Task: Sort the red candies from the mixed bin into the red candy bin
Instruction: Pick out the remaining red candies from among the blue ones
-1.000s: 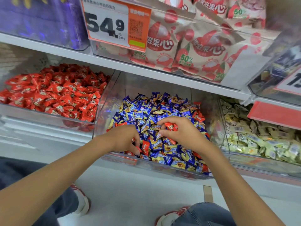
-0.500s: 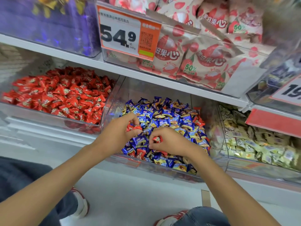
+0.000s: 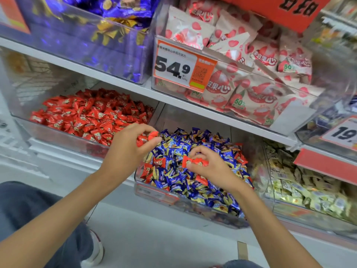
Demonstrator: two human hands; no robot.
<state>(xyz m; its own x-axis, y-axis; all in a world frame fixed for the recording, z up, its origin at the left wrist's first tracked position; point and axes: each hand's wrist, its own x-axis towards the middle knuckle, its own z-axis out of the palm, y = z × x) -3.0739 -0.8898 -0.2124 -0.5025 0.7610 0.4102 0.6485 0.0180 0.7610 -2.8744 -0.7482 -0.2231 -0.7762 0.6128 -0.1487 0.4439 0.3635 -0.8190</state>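
head view, curled fingers pinching red candies

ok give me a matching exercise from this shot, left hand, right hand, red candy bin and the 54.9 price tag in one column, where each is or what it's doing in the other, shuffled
Things:
1. left hand
2. right hand
3. red candy bin
4. 54.9 price tag

Places or states:
A. above the mixed bin, in front of the pink-and-white packets
B. pinches one red candy over the mixed bin
C. directly left of the mixed bin
D. holds red candies near the boundary between the two bins

Pairs: 1-D, 2-B, 3-C, 4-A
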